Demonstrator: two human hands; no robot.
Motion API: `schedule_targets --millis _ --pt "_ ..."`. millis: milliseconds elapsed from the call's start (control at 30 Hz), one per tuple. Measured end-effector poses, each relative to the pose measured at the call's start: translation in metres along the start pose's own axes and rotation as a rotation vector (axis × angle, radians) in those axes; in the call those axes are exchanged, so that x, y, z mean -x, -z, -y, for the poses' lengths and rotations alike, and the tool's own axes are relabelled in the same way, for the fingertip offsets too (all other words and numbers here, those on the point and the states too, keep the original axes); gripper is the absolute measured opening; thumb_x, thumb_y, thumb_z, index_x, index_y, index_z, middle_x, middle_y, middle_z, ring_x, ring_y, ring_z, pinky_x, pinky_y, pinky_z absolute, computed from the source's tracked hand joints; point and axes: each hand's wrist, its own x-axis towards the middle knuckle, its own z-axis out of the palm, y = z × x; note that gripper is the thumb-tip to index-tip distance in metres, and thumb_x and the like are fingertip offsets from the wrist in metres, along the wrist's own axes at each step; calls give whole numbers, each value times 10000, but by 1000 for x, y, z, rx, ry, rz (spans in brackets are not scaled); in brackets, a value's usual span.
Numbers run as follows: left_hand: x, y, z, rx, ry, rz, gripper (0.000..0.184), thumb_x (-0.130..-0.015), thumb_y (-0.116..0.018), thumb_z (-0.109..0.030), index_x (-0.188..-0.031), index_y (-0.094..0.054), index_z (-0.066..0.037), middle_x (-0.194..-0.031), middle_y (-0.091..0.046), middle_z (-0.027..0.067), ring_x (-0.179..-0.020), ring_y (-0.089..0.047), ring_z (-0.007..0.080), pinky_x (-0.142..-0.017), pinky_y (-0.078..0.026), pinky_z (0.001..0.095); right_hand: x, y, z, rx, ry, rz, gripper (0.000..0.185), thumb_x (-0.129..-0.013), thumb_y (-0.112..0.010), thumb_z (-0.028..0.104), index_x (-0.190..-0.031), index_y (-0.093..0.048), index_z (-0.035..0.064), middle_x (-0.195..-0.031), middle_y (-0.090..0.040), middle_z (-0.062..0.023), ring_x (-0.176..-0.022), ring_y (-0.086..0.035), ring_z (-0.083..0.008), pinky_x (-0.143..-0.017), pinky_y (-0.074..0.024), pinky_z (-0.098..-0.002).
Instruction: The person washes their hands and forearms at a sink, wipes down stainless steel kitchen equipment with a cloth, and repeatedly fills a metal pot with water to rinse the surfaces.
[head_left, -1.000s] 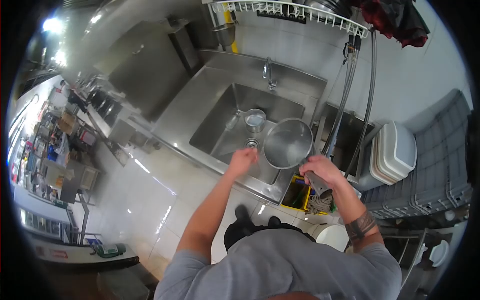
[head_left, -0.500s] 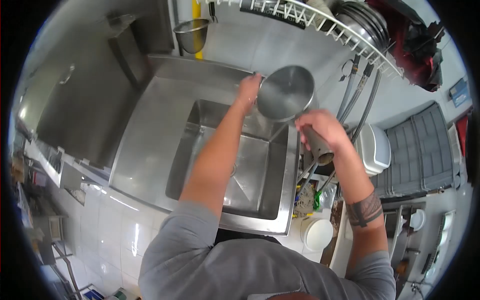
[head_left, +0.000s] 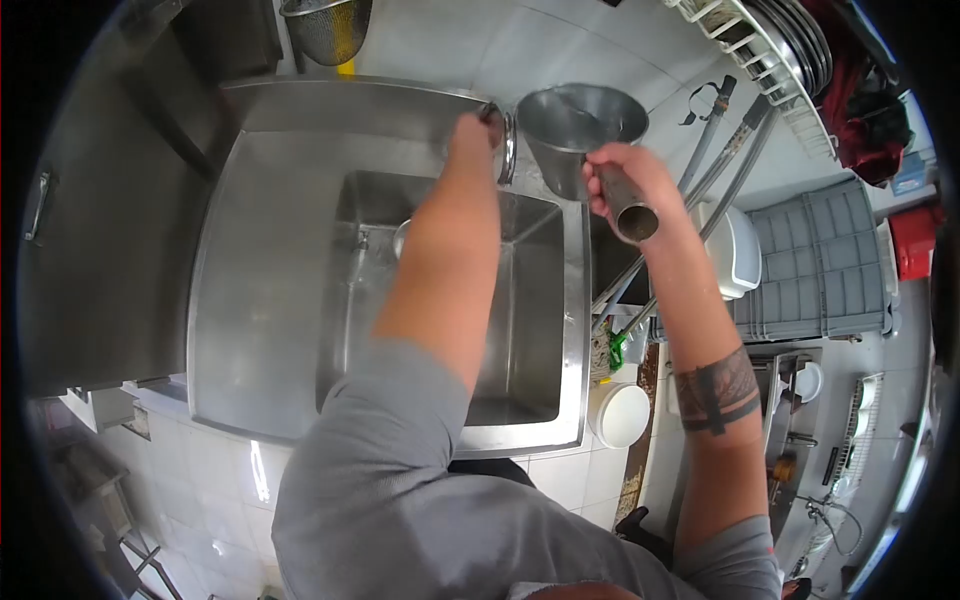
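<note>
My right hand (head_left: 630, 180) is wrapped round the thick tubular handle (head_left: 622, 200) of a deep metal pot (head_left: 582, 122). The pot is raised beyond the sink's back right corner, its open top showing. At the back of the sink (head_left: 530, 360), my left hand (head_left: 480, 132) is closed at the base of the chrome faucet (head_left: 509, 150), left of the pot; its fingers are partly hidden. A small part of a metal container (head_left: 402, 238) shows in the basin beside my left forearm, which covers the rest.
A mesh strainer (head_left: 328, 30) hangs at the upper left. Hoses (head_left: 725, 165) stand right of the pot, below a white rack (head_left: 745, 40). Grey crates (head_left: 815, 265) and a white bucket (head_left: 620, 415) are on the right.
The pot has gone from over the basin to beyond its back right corner. My left hand has moved from above the sink's front to the faucet. The view has shifted.
</note>
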Motion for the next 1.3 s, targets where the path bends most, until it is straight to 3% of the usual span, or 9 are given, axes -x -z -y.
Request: schedule_targets --millis 200,367,467,567,633,967,1067,1167,1300 --pt "16 40 27 172 91 -66 368 -981 -430 -281 -1279 -461 -66 -1115 -557 124 -978 -617 336 -752 -571 491 14 18 -56 88 -112 -39 139 -818 -570 109 -725 -575 6 -642 -580 -107 -503 -559 -215 -470 -467 -350" --pt "147 -5 -23 93 78 328 269 -988 -365 -201 -1108 -451 24 -1059 -525 226 -929 -611 333 -685 -591 475 49 13 -77 233 -147 -86 126 -784 -612 95 -719 -583 -8 -639 -577 -98 -519 -590 -199 -447 -493 -352" --pt "177 -11 -26 -249 8 522 287 -984 -399 -246 -1074 -460 19 -902 -606 187 -844 -644 311 -636 -559 439 73 12 -79 244 -130 -95 138 -780 -615 101 -707 -581 -11 -640 -575 -97 -514 -586 -197 -454 -498 -350" --pt "207 0 3 -967 -472 168 327 -964 -444 -294 -1041 -471 23 -810 -646 201 -784 -654 367 -643 -508 453 90 24 -86 191 -78 -64 152 -794 -602 109 -713 -584 -18 -635 -577 -103 -497 -577 -204 -466 -499 -353" --pt "224 36 34 -1206 -982 37 356 -936 -480 -323 -1049 -472 15 -908 -636 267 -850 -624 438 -713 -484 474 101 36 -102 91 -37 -4 172 -815 -593 131 -728 -587 -17 -623 -576 -107 -487 -569 -213 -467 -486 -336" --pt "225 369 66 -2337 -657 86 320 -838 -492 -229 -1052 -657 -57 -1151 -617 184 -1069 -582 364 -903 -469 456 207 132 -241 -452 -60 226 130 -857 -570 145 -814 -562 23 -712 -576 -48 -566 -556 -138 -503 -468 -277" --pt "377 406 36 -2011 -681 -316 297 -828 -508 -216 -1035 -680 -92 -1090 -658 154 -1066 -598 357 -891 -487 445 286 180 -272 -537 -210 162 122 -854 -572 148 -834 -563 28 -720 -579 -35 -571 -559 -99 -486 -474 -247" --pt "465 487 14 -2005 -1296 -154 218 -850 -542 -187 -768 -608 4 -745 -585 220 -716 -561 403 -648 -447 468 362 240 -322 -413 -292 63 128 -835 -583 141 -818 -576 14 -707 -581 -51 -552 -569 -131 -472 -482 -291" --pt "587 582 18 -1721 -1166 -540 227 -785 -622 -132 -712 -470 19 -577 -481 170 -525 -448 296 -537 -393 434 449 297 -401 -233 -303 -97 102 -829 -548 117 -816 -561 16 -695 -569 -63 -520 -543 -153 -462 -472 -292"
